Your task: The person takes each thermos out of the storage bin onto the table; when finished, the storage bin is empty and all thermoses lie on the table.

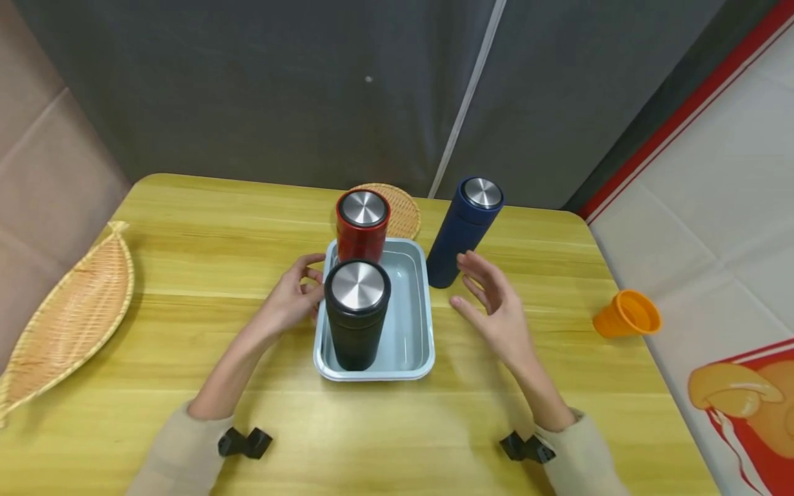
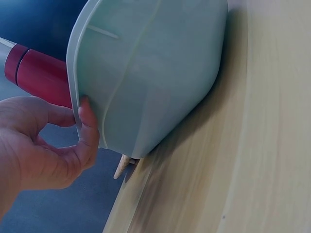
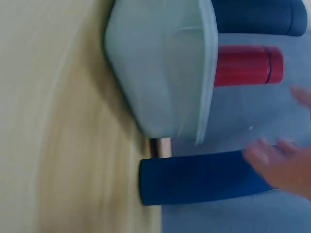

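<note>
My left hand [image 1: 291,293] pinches the left rim of a pale blue-grey plastic tray [image 1: 417,358]; the left wrist view shows thumb and finger on either side of that rim. Inside the tray stand a black thermos [image 1: 356,331] at the front and a red thermos [image 1: 362,238] behind it, both with steel-topped lids. To the tray's right, a tall navy blue thermos [image 1: 462,234] stands on the table. My right hand [image 1: 496,310] is beside it, fingers slightly bent and spread from the thumb, holding nothing. Whether its fingertips touch the navy thermos I cannot tell.
A round woven mat [image 1: 403,210] lies behind the tray, partly hidden. On the far left is a leaf-shaped wicker basket [image 1: 74,317]. An orange cup [image 1: 626,315] sits near the table's right edge. A dark curtain [image 1: 279,89] hangs behind the wooden table [image 1: 205,227].
</note>
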